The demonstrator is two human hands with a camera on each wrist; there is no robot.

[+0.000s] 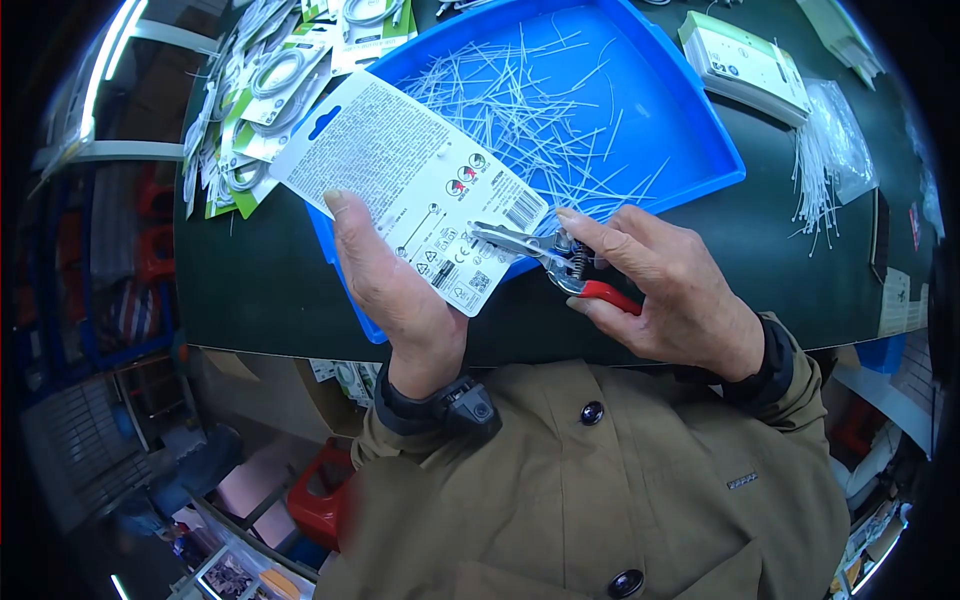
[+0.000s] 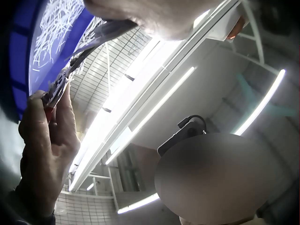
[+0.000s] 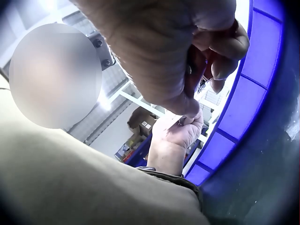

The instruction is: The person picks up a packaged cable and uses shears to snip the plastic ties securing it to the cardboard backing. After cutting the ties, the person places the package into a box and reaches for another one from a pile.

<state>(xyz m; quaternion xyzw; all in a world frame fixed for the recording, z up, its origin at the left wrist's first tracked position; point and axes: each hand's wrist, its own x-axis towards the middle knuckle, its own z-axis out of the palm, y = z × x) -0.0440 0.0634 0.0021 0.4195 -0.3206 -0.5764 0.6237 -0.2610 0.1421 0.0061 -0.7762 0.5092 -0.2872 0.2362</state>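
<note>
My left hand (image 1: 400, 305) holds a printed white packaging card (image 1: 365, 145), thumb along its left edge and the other fingers hidden behind it. The card is tilted above the near side of a blue tray (image 1: 650, 90), its printed back facing up. In my right hand (image 1: 685, 285) I grip red-handled spring cutters (image 1: 612, 296). Their metal blades point left and overlap the lower right part of the card, near the barcode. In the right wrist view, red handle parts (image 3: 197, 70) show between the fingers of that hand. Thin white plastic ties (image 1: 500, 100) lie scattered in the tray.
Packaged white cables (image 1: 285, 75) are heaped at the back left of the dark green table (image 1: 250, 290). On the right stand a stack of white cards (image 1: 745, 65), a bundle of white ties (image 1: 815, 185) and a clear plastic bag (image 1: 845, 140). A red stool (image 1: 320, 495) is below.
</note>
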